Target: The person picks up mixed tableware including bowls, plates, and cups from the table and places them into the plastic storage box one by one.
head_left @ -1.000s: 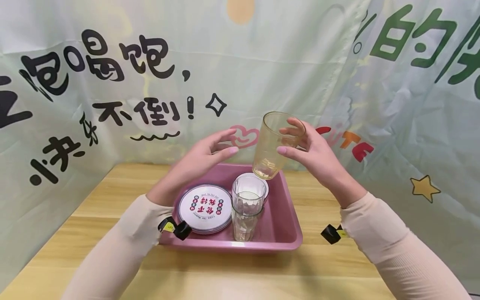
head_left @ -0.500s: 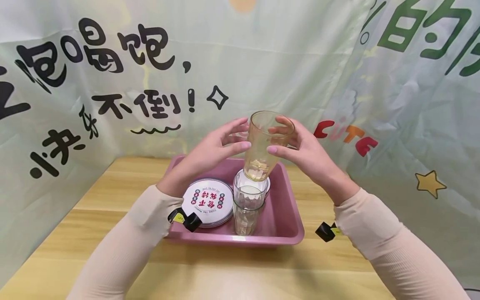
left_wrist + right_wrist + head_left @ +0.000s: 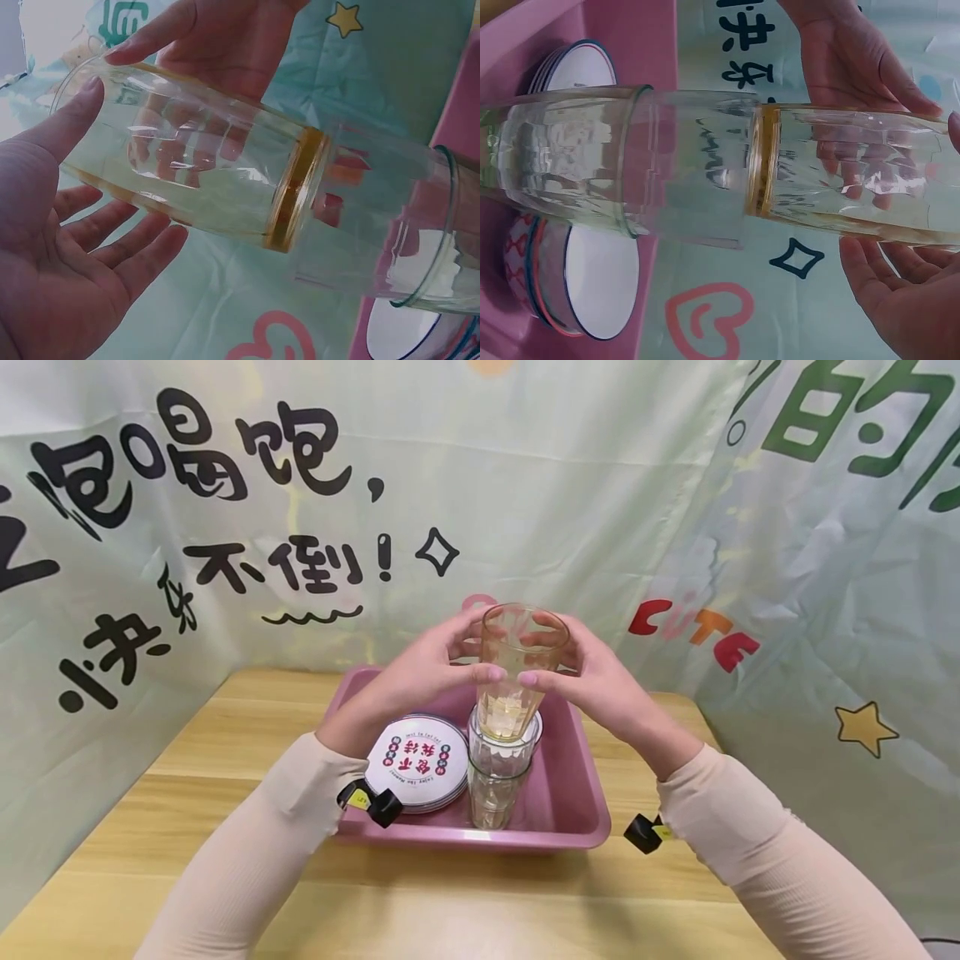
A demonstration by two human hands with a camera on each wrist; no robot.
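Observation:
A pale amber drinking glass (image 3: 517, 697) stands upright between my two hands, its base right at the rim of the upper clear glass (image 3: 501, 756). My left hand (image 3: 431, 668) curves round its left side, thumb on the front near the top. From the opposite side my right hand (image 3: 603, 672) grips it, with fingers visible through the wall in the left wrist view. Below, the clear glass is nested in a lower glass (image 3: 491, 802) with a greenish rim (image 3: 634, 161). This column stands in a pink tray (image 3: 596, 822).
A stack of white printed plates (image 3: 416, 764) lies in the tray, left of the glasses. Behind the glasses, stacked bowls (image 3: 604, 281) show in the right wrist view. The wooden table (image 3: 187, 777) meets a printed cloth backdrop (image 3: 600, 485).
My right hand has brought the amber glass left and down over the clear glasses. My left hand has moved right and now holds it too.

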